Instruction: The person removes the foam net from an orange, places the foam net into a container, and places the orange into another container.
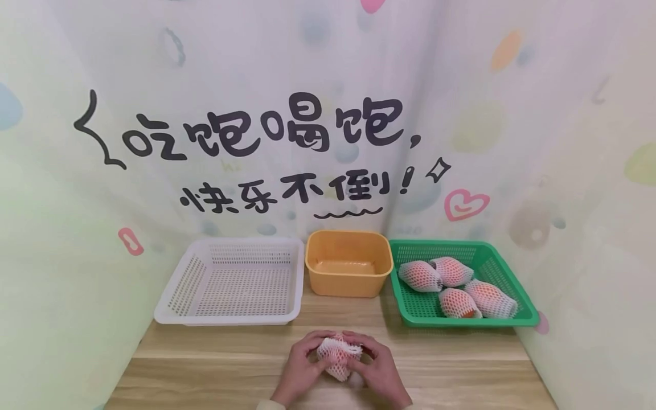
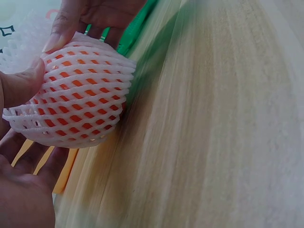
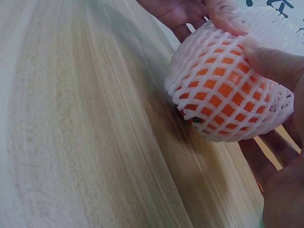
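Between both hands is an orange-red round fruit (image 1: 338,357) in a white foam net sleeve, held just over the table at the front middle. My left hand (image 1: 300,367) grips it from the left, thumb on the near side and fingers curled round the far side. From the right, my right hand (image 1: 381,369) grips the same fruit in a like way. In the left wrist view the netted fruit (image 2: 85,95) shows orange through the mesh, with loose netting bunched beyond the thumbs. The right wrist view shows a small green spot low on the fruit (image 3: 223,95).
A white perforated basket (image 1: 294,316) stands at the back left and an orange bin (image 1: 349,285) at the back middle. At the back right, a green basket (image 1: 466,323) holds several netted fruits (image 1: 491,299). Behind them hangs a printed curtain (image 1: 328,62). All stand on a wooden table (image 1: 220,364).
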Demonstrator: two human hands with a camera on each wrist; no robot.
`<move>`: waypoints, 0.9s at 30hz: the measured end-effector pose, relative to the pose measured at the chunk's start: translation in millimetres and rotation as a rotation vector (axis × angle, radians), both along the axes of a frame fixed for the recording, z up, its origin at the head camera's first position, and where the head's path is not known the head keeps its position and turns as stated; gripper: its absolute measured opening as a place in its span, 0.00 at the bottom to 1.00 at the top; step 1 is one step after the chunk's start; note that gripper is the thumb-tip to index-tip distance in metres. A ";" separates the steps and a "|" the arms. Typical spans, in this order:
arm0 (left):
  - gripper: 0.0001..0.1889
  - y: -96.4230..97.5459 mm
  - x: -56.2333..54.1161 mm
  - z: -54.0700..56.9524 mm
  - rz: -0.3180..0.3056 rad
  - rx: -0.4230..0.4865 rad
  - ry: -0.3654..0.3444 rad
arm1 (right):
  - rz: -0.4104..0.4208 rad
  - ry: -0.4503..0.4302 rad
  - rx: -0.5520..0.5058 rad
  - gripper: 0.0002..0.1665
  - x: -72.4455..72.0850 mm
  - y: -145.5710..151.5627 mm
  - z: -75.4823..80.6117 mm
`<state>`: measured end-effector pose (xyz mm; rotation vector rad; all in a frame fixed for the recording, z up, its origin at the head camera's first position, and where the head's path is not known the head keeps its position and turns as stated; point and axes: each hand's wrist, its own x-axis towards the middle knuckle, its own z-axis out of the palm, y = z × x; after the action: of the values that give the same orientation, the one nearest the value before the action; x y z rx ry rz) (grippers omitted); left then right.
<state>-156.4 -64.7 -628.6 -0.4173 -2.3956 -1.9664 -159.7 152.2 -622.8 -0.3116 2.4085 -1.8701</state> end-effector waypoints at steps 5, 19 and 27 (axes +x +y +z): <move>0.17 0.9 1.9 -0.3 0.037 -0.023 0.021 | -0.015 0.058 -0.024 0.21 -0.3 -2.4 0.4; 0.18 3.7 -2.9 0.6 0.083 -0.004 0.043 | -0.017 0.182 0.021 0.29 -4.5 -7.4 4.3; 0.30 1.1 -1.7 3.4 -0.022 -0.018 -0.036 | 0.095 0.081 0.115 0.36 -6.4 -5.8 6.7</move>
<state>-158.1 -63.6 -625.2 -0.4136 -2.4420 -1.9799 -166.1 146.4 -616.1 -0.4923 2.4927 -1.7044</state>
